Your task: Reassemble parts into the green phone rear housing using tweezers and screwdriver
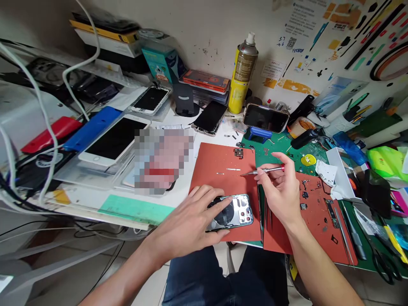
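Observation:
An opened phone housing (pixel 240 208) lies on the red-brown mat (pixel 219 159), its inside facing up, with a round black coil in it. My left hand (pixel 200 212) rests across its left part, fingers on top and thumb along the near edge, covering that end. Pinched between the fingers of my right hand (pixel 280 191) is a slim screwdriver (pixel 250 173) with a red end cap. Its tip points left, over or on the mat; I cannot tell if it touches. Small metal strips (pixel 233 169) and a dark camera-like module (pixel 239 153) lie beyond the housing.
Small phone parts (pixel 305 194) and tweezers (pixel 342 231) lie on a second mat (pixel 282 238) at right, near scissors (pixel 384 261). A propped phone (pixel 266 118) and a yellow spray can (pixel 242 76) stand behind. A white phone (pixel 114 140) lies left beside a pixelated area.

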A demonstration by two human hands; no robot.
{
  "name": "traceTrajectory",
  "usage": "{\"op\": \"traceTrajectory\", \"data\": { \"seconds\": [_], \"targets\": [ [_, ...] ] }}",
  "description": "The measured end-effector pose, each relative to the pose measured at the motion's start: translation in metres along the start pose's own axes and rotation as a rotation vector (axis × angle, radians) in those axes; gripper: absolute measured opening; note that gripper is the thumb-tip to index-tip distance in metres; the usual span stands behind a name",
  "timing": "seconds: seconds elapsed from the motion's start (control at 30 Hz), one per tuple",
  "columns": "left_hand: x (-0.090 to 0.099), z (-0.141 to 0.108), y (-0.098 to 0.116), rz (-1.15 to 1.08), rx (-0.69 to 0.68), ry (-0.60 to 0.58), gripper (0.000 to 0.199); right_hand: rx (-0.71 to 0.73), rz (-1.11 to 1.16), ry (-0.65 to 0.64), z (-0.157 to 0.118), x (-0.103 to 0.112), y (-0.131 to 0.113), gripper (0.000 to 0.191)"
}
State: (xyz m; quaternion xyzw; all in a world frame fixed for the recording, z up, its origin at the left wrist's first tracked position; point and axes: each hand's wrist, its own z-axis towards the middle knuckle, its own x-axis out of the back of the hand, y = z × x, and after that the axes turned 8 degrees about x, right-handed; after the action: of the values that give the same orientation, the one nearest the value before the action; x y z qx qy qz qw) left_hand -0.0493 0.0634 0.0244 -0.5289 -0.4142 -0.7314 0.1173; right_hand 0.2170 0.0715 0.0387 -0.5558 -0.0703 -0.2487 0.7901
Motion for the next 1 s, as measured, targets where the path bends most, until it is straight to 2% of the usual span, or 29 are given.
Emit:
{"op": "traceTrajectory", "data": {
  "seconds": [0.23, 0.37, 0.53, 0.7, 1.0],
  "targets": [
    [0.002, 0.0, 0.0, -0.021, -0.017, 0.002, 0.058, -0.015, 0.017, 0.022, 0.002, -0.002, 0.002, 0.05],
    [0.004, 0.001, 0.001, -0.044, -0.016, 0.003, 0.043, -0.037, 0.16, 0.076, -0.002, 0.002, -0.006, 0.048],
    [0.005, 0.003, 0.002, -0.063, -0.013, 0.006, 0.038, -0.125, 0.393, 0.079, -0.043, 0.007, -0.033, 0.047],
    [0.004, 0.004, 0.002, -0.045, 0.003, 0.022, 0.036, -0.219, 0.439, 0.125, -0.085, -0.004, -0.041, 0.047],
    [0.003, 0.002, 0.003, -0.002, -0.007, 0.038, 0.035, -0.21, 0.431, 0.115, -0.089, -0.014, -0.038, 0.046]
  ]
}}
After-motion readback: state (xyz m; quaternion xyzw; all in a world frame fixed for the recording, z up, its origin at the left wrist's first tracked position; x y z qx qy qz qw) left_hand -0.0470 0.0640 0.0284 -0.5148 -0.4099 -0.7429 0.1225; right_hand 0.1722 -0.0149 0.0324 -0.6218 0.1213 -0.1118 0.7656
